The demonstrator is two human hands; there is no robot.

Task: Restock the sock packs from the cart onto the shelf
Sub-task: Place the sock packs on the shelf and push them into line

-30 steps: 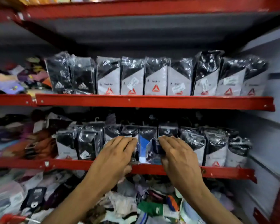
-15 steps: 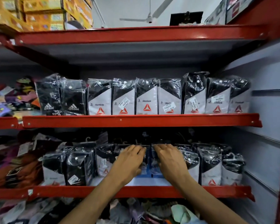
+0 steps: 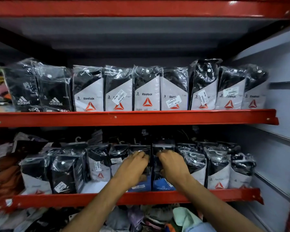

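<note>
Both hands have pushed deeper into the lower shelf (image 3: 124, 199) since a moment ago. From the head camera, the left hand (image 3: 132, 169) and right hand (image 3: 172, 166) sit side by side at the row's centre. Left fingers (image 3: 141, 155) curl over the top of a blue-bottomed sock pack (image 3: 141, 185); right fingers (image 3: 161, 154) grip its twin (image 3: 162, 185), standing upright and touching. At twelve o'clock, Reebok packs (image 3: 146, 91) line the upper shelf (image 3: 132, 118); Adidas packs (image 3: 40, 91) stand at ten o'clock.
</note>
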